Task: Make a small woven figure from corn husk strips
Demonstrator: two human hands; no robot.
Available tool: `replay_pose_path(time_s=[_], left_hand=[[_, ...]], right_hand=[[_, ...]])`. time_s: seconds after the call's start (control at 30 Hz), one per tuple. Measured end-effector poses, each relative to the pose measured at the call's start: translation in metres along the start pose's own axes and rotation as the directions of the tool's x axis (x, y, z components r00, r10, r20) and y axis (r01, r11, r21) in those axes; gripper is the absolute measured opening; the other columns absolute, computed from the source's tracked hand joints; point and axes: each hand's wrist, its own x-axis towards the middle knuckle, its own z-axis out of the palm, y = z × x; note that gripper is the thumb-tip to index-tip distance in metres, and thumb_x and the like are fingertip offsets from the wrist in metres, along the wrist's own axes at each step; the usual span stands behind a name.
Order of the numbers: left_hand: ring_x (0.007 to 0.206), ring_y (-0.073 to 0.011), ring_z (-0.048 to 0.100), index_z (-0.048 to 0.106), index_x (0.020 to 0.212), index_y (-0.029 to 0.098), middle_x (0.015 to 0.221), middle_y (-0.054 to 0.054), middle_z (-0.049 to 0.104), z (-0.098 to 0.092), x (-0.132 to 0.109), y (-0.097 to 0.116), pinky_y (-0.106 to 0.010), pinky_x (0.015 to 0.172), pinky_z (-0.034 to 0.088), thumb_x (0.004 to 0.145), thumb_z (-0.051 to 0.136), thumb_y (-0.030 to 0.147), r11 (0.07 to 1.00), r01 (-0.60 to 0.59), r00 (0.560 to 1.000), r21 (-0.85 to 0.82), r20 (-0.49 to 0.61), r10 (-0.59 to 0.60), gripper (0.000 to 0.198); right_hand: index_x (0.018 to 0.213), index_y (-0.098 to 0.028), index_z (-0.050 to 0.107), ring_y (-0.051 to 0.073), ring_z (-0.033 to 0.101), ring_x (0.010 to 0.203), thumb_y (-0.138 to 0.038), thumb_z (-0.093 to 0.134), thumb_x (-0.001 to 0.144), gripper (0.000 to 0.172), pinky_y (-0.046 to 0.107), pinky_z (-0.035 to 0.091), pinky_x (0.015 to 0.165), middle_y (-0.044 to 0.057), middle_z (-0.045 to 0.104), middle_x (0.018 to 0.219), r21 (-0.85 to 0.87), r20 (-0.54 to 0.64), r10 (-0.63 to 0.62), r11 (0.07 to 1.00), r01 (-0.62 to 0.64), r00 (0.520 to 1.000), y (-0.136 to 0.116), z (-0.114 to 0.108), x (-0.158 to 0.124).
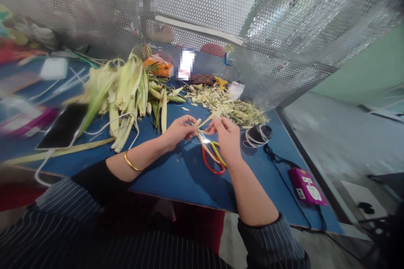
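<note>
My left hand (180, 131) pinches a pale strip of corn husk (206, 121) near the middle of the blue table. From the other side, my right hand (224, 133) has its fingers closed on the same husk work, several narrow strips of which cross between the two hands. Just below them lie scissors (213, 170) with red and yellow handles, partly covered by a hanging strip. A large bundle of corn husks (123, 82) stands to the left of my left hand. Behind the hands spreads a heap of husk scraps (217, 101).
On the left are a dark phone (65, 126) with a white cable and a magenta item (44, 122). At the right stand a black cylinder (257, 135) wound with white cord and a purple power socket box (306, 187) with black cables. A perforated metal screen (202, 29) rises behind.
</note>
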Motion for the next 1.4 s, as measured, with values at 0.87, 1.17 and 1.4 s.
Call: replay_pose_path(time_s=[0.87, 1.17, 1.4], left_hand=[[0.045, -0.005, 0.044, 0.053, 0.068, 0.016, 0.05, 0.004, 0.053, 0.005, -0.003, 0.001, -0.023, 0.048, 0.033, 0.069, 0.064, 0.013, 0.995, -0.039, 0.997, 0.091, -0.065, 0.045, 0.012], [0.043, -0.0048, 0.042, 0.049, 0.071, 0.017, 0.049, 0.006, 0.052, 0.005, -0.003, -0.005, -0.021, 0.048, 0.032, 0.065, 0.057, 0.009, 0.982, -0.061, 0.998, 0.176, 0.038, 0.055, 0.013], [0.047, -0.0073, 0.049, 0.053, 0.085, 0.017, 0.058, 0.005, 0.06, 0.004, -0.003, -0.01, -0.02, 0.049, 0.037, 0.062, 0.057, 0.011, 0.955, -0.081, 0.995, 0.285, 0.083, 0.06, 0.024]], right_hand=[[0.047, -0.018, 0.048, 0.009, 0.034, 0.05, -0.027, 0.054, 0.068, 0.024, 0.025, 0.025, 0.051, -0.005, 0.04, 0.046, -0.125, 0.214, 0.223, 0.972, -0.199, 0.951, 0.011, 0.003, 0.001], [0.075, -0.019, 0.057, 0.011, 0.043, 0.055, -0.044, 0.06, 0.078, 0.025, 0.025, 0.03, 0.055, -0.005, 0.052, 0.058, -0.442, 0.204, 0.033, 0.895, 0.062, 0.978, 0.01, -0.001, 0.003], [0.076, -0.021, 0.065, 0.013, 0.047, 0.057, -0.045, 0.054, 0.084, 0.028, 0.026, 0.033, 0.056, -0.002, 0.058, 0.062, -0.476, 0.273, 0.018, 0.872, 0.119, 0.962, 0.01, 0.0, 0.002]])
